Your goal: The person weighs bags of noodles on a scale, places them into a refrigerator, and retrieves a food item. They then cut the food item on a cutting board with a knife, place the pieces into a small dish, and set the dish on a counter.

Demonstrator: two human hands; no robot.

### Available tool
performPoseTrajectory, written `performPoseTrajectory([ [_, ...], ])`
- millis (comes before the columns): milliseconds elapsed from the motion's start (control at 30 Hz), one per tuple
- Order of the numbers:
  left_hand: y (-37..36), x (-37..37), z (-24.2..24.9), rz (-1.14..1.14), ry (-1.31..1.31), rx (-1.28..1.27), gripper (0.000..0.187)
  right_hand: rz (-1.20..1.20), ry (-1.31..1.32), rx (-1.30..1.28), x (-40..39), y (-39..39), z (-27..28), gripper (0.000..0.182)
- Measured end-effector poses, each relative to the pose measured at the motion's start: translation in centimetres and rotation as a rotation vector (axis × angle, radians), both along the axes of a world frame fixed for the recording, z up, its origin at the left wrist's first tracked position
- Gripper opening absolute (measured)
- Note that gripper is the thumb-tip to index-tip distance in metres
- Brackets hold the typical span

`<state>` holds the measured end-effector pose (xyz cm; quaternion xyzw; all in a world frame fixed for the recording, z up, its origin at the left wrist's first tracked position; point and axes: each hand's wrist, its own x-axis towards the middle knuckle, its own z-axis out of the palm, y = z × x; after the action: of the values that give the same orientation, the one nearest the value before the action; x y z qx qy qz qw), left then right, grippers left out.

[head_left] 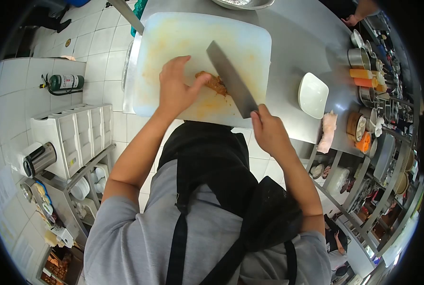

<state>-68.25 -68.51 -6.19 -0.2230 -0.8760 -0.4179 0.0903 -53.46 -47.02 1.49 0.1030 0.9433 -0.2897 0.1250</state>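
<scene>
A piece of brown cooked meat lies on the stained white cutting board, with small crumbs beside it. The thumb of my left hand touches the meat's left end, while the other fingers are spread above the board. My right hand is closed around the handle of a broad cleaver. Its blade slants across the board, close against the right end of the meat. The handle is mostly hidden in my fingers.
A white bowl and a folded cloth are on the steel counter to the right. A metal bowl stands at the far edge. Sauce bottles and pots line the right side. Another person's hand shows at upper right.
</scene>
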Motion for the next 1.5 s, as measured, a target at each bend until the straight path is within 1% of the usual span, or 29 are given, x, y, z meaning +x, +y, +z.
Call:
performPoseTrajectory([
  [33,-0.8,-0.4,-0.1,0.032,-0.068,0.135,0.051,-0.033,0.026,-0.017,0.4,0.2,0.8,0.018],
  [67,-1.6,-0.8,0.1,0.032,-0.067,0.135,0.051,-0.033,0.027,-0.017,0.9,0.4,1.7,0.018],
  [133,-2.7,-1.5,0.7,-0.043,-0.229,0.204,0.036,-0.112,0.023,-0.077,1.9,0.7,3.4,0.018],
  [167,-2.8,-1.7,0.7,-0.047,-0.227,0.208,0.036,-0.118,-0.03,-0.059,2.2,0.6,4.0,0.018],
  [233,-3.1,-2.1,0.7,-0.278,-0.22,0.143,0.029,-0.123,-0.063,-0.06,3.0,0.5,3.9,0.018],
  [267,-2.9,-2.2,0.6,-0.282,-0.218,0.146,0.029,-0.124,-0.102,-0.066,3.3,0.3,3.7,0.017],
  [333,-1.9,-2.5,0.6,-0.445,-0.028,0.067,0.027,-0.121,-0.084,-0.061,3.6,-0.5,3.3,0.018],
  [467,-0.4,-3.0,0.8,-0.548,-0.071,0.017,0.024,-0.113,-0.011,-0.033,3.9,-1.8,2.4,0.019],
  [533,0.1,-3.3,0.8,-0.599,-0.021,-0.07,0.026,-0.126,-0.027,-0.019,3.8,-2.3,2.6,0.019],
  [667,0.9,-3.9,1.0,-0.637,-0.019,-0.111,0.026,-0.136,-0.072,0.011,3.4,-2.8,2.8,0.019],
  [733,1.2,-4.0,1.1,-0.654,-0.044,-0.209,0.028,-0.126,-0.077,0.025,3.4,-2.6,2.6,0.019],
  [833,1.2,-4.0,0.6,-0.643,-0.036,-0.199,0.032,-0.09,-0.089,0.041,4.1,-1.9,3.3,0.019],
  [900,1.1,-3.9,0.3,-0.639,-0.053,-0.173,0.032,-0.066,-0.091,0.043,4.4,-1.3,3.9,0.019],
  [967,1.1,-3.7,0.2,-0.632,-0.082,-0.148,0.031,-0.041,-0.166,0.045,4.5,-1.1,4.2,0.019],
  [1000,1.0,-3.6,0.2,-0.623,-0.079,-0.133,0.031,-0.037,-0.172,0.041,4.0,-1.4,3.5,0.019],
  [1067,0.8,-3.2,0.1,-0.615,-0.082,-0.122,0.031,-0.036,-0.018,0.034,2.0,-2.7,1.0,0.019],
  [1167,0.9,-3.4,0.3,-0.603,-0.048,-0.121,0.031,-0.016,-0.002,0.032,0.0,-3.5,-0.6,0.019],
  [1200,0.9,-3.3,0.3,-0.596,-0.062,-0.135,0.03,-0.013,0.001,0.034,0.1,-3.1,0.2,0.019],
  [1300,0.8,-2.9,-0.2,-0.574,-0.085,-0.12,0.029,0.031,-0.198,0.115,2.0,-1.6,4.6,0.018],
  [1333,0.8,-2.8,-0.3,-0.564,-0.086,-0.094,0.03,0.038,-0.202,0.114,2.2,-1.8,4.5,0.018],
  [1400,0.7,-2.8,-0.2,-0.562,-0.072,-0.076,0.031,0.052,-0.239,0.157,2.4,-2.0,3.7,0.018],
  [1467,0.6,-2.5,-0.3,-0.569,-0.06,-0.065,0.033,0.021,-0.049,0.114,1.2,-3.8,-2.3,0.018],
  [1500,0.7,-2.3,-0.4,-0.55,-0.074,-0.04,0.033,0.005,-0.077,0.129,-0.3,-4.6,-1.9,0.018],
])
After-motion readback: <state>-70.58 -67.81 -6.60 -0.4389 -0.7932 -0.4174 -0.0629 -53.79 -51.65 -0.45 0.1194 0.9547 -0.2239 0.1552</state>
